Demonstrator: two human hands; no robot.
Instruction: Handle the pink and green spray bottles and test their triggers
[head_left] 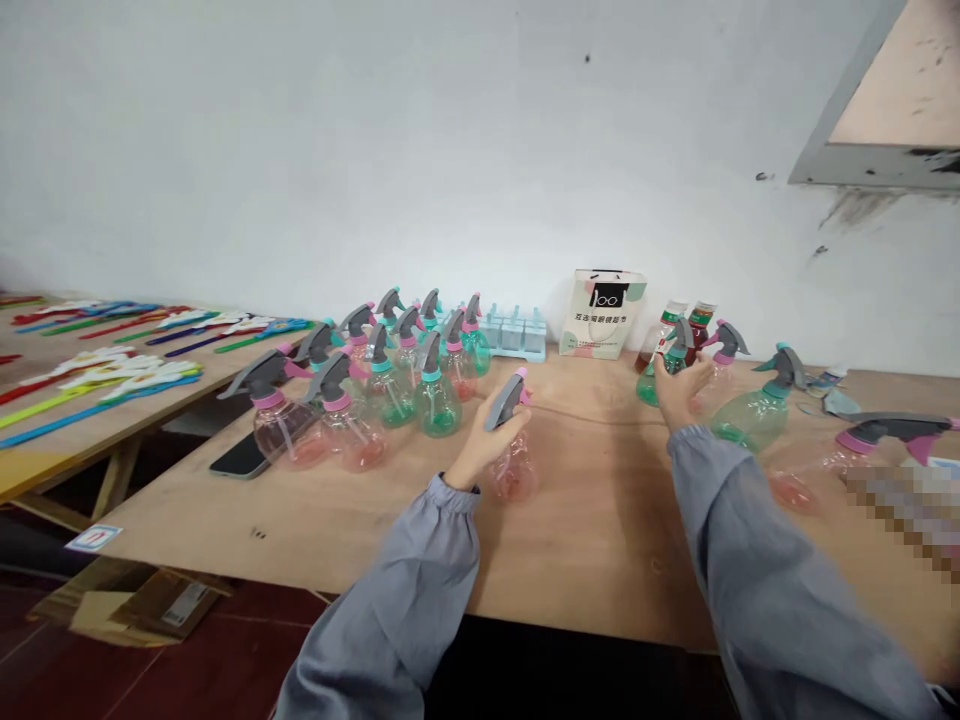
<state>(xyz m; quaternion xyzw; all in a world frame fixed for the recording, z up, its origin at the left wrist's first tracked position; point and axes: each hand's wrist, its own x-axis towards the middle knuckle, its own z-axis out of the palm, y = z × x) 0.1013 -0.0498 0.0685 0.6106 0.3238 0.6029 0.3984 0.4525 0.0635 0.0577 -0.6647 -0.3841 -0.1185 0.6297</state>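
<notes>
A plain pale grey wall (337, 150) fills the upper frame, marked by small dark pits at upper centre and right. At upper right, a grey-edged recess (900, 90) surrounds a peach-toned surface — whether it is a window is unclear — with a dark smear below. A plywood-topped table (592, 560) spans the centre; another wooden table (52, 455) on angled legs stands left. Dark red floor tiles (240, 650) with pale joints show lower left. The light is soft.

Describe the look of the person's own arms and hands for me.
The left sleeve and right sleeve are loose, creased, grey-blue cloth; the left cuff is gathered. The left hand and right hand are bare, without gloves.
</notes>
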